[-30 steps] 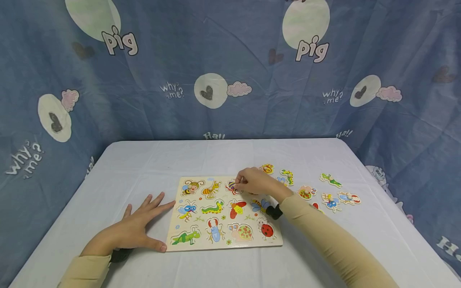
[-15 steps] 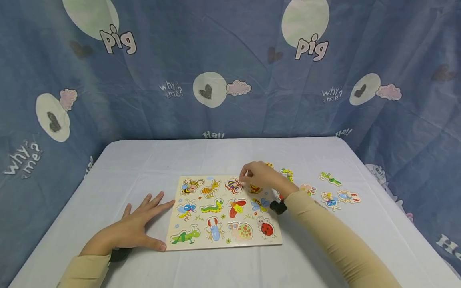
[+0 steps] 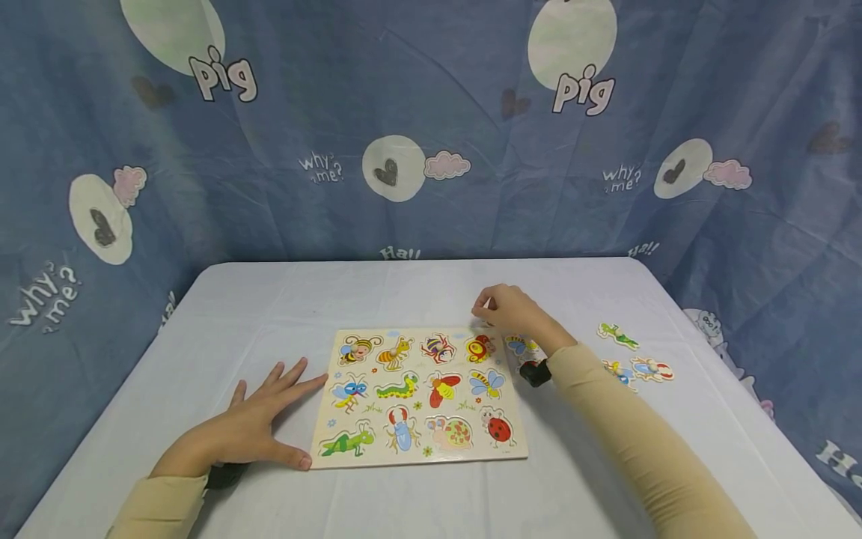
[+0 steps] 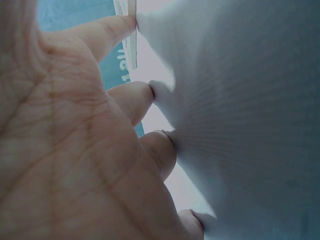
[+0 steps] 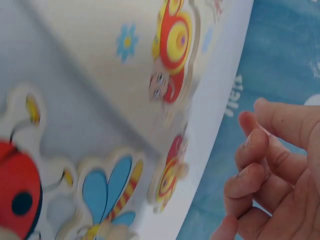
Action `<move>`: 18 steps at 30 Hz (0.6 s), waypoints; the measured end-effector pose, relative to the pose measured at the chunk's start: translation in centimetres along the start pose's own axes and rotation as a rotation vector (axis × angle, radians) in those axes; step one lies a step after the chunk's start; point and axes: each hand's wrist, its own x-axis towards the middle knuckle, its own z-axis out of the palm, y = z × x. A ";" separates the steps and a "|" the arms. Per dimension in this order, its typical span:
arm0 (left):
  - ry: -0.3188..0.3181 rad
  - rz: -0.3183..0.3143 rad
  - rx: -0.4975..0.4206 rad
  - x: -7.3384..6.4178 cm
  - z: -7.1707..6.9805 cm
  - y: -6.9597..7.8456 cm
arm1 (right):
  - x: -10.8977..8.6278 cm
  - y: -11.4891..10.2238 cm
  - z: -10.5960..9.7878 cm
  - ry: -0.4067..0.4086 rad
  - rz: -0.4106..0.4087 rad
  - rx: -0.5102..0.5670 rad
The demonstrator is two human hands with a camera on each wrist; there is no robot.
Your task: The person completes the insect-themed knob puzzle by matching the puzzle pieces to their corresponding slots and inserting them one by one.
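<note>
My left hand (image 3: 249,427) lies with spread fingers on the white cloth, index fingertip and thumb at the left edge of a wooden insect puzzle board (image 3: 417,410). In the left wrist view, fingertips (image 4: 159,150) press on the cloth. My right hand (image 3: 515,311) hovers past the board's far right corner, fingers loosely bent and holding nothing. Nearest it in the right wrist view is a knobbed butterfly piece (image 5: 168,182), beside a dragonfly piece (image 5: 112,192) and a ladybug piece (image 5: 17,190). A spider piece (image 3: 438,348) sits in the board's top row.
Right of my right forearm lie a grasshopper piece (image 3: 617,335), a stag beetle piece (image 3: 652,369) and a partly covered mosquito piece (image 3: 619,371). The forearm hides other loose pieces. A blue printed curtain (image 3: 431,217) hangs behind the table's far edge.
My right hand has left the spider piece and moved away and to the right, off the board's far corner. My left hand has stayed in place.
</note>
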 end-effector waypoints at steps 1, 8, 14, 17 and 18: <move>-0.001 -0.001 0.001 0.0 0.0 0.0 | 0.0 0.2 -0.2 0.005 0.003 -0.004; -0.016 -0.020 0.009 0.1 0.0 0.0 | 0.3 1.5 -0.9 0.031 0.044 -0.010; -0.020 -0.019 0.005 0.1 -0.1 0.0 | 0.5 2.2 -1.1 0.042 0.087 -0.005; -0.023 -0.016 0.001 0.1 0.0 0.0 | 0.6 2.6 -1.1 0.044 0.104 -0.004; -0.025 -0.021 0.000 0.1 0.0 0.0 | 0.7 2.7 -1.1 0.042 0.110 -0.005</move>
